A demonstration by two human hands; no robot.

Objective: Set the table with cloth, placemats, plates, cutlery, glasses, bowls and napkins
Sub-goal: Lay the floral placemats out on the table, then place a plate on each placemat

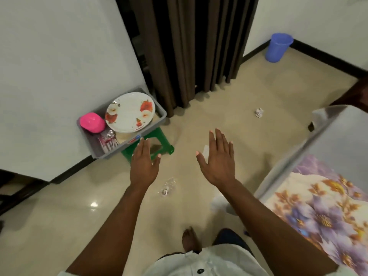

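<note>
Stack of floral plates (pixel 129 112) in a grey tub (pixel 161 116) on a green stool (pixel 167 149), just beyond the left hand's fingertips (pixel 141 140). Pink bowl (pixel 92 122) and bundled cutlery (pixel 108 140) alongside in the tub. Left hand (pixel 143 163) and right hand (pixel 218 159) flat, fingers straight, holding nothing. Flowered tablecloth (pixel 318 212) right of the right fingers.

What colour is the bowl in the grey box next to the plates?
Bright pink. The bowl sits left of the flowered plates, clearest in the head view.
</note>
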